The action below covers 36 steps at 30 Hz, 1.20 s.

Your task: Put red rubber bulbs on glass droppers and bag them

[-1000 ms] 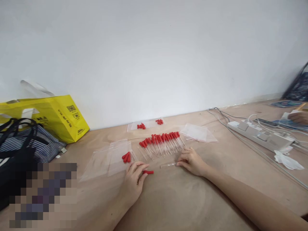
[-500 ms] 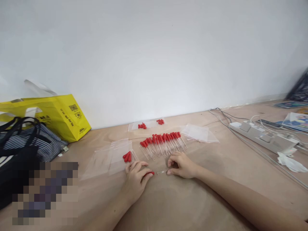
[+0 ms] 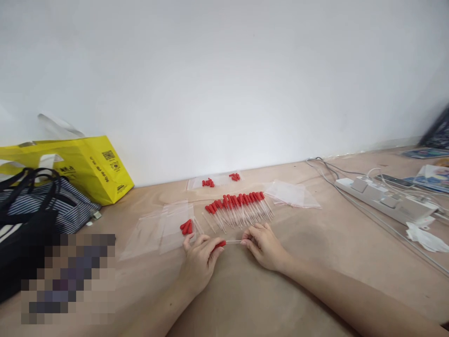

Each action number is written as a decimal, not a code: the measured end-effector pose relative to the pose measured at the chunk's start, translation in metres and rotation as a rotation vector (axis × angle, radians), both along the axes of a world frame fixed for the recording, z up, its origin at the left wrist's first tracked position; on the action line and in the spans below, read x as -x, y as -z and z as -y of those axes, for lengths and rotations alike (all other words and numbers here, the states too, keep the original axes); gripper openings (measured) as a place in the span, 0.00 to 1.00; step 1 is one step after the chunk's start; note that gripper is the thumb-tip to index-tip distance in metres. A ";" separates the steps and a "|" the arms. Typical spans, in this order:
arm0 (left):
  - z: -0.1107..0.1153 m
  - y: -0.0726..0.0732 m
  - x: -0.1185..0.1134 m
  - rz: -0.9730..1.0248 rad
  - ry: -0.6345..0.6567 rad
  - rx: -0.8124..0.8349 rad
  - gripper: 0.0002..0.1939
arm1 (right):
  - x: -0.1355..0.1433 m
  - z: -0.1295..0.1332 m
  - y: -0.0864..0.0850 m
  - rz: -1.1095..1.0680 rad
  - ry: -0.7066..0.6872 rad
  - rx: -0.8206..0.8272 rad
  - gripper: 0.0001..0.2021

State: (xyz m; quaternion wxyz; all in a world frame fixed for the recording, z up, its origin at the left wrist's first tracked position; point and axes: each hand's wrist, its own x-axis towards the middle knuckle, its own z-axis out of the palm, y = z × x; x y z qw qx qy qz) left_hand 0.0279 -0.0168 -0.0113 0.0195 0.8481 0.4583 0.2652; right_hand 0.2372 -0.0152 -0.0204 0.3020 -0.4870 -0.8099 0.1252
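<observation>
Between the fingers of my left hand is a red rubber dropper bulb, its open end facing right. My right hand pinches a thin clear glass tube, whose left end meets the bulb's mouth; how deep it sits I cannot tell. Just beyond my hands lies a row of droppers with red bulbs and clear tubes. Several loose red bulbs rest on a plastic bag beside my left hand, with a few bare glass tubes next to them.
Clear zip bags lie at the left, another bag at the right. Against the wall is a bag with more red bulbs. A yellow bag and a striped bag stand far left; a power strip with cables lies right.
The tube and the bulb, apart before, now meet end to end. My hands have drawn closer together and moved slightly away from me.
</observation>
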 end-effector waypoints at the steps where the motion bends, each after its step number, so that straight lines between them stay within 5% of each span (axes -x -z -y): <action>1: 0.000 0.000 0.000 0.004 0.003 -0.007 0.09 | 0.001 0.000 0.000 0.004 0.002 -0.002 0.05; 20: 0.006 0.002 -0.005 0.048 0.025 -0.014 0.09 | 0.003 0.007 -0.002 0.150 -0.142 -0.228 0.10; 36: 0.011 -0.002 -0.008 0.018 0.098 -0.156 0.08 | 0.016 0.006 0.005 -0.045 -0.204 -0.245 0.12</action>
